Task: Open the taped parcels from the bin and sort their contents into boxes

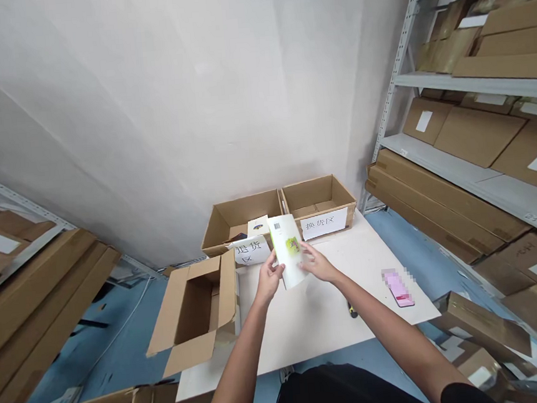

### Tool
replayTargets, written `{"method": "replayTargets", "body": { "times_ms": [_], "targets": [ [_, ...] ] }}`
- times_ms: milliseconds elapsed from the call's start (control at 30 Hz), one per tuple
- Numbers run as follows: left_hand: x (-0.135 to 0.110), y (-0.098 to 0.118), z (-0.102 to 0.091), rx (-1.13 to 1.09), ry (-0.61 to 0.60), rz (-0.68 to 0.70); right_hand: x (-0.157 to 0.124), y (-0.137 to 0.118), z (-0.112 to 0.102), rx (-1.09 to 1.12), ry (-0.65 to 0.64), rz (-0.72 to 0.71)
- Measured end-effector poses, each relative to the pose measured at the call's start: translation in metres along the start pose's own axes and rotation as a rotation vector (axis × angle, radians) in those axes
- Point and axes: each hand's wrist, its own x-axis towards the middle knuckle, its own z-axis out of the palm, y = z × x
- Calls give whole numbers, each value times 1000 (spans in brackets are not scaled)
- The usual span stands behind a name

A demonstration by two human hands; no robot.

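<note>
Centrally in the frame, a person's left hand (268, 278) grips a white booklet (286, 250) by its lower left edge, thumb across the face. The right hand (320, 263) touches the booklet's right edge; blur makes it impossible to tell whether those fingers close on it. The booklet is raised above a white table (303, 330), tilted, showing a barcode and a green picture. The step in hand seems to be checking or handling this booklet; moving it safely would call for a secure grip and enough lift to pass the carton rims.

Behind it, at centre, stands a carton (210, 235) with a handwritten sign (249, 251), holding a white item with a blue picture (257, 226). Right of that is a second labelled carton (344, 201). At lower left, an open box (179, 316) spreads its flaps. Toward the right lie a black-and-yellow tool (352, 310) and a pink-screened phone (399, 289).
</note>
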Motion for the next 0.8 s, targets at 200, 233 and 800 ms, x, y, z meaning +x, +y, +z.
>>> {"method": "replayTargets", "body": {
  "times_ms": [200, 233, 800],
  "targets": [
    [2, 6, -59, -116, -23, -98, 8, 1, -32, 204, 3, 168],
    [3, 4, -66, -123, 10, -108, 7, -1, -33, 234, -35, 173],
    [32, 15, -46, 15, 112, 89, 46, -39, 79, -140, -203, -169]
  ]
}}
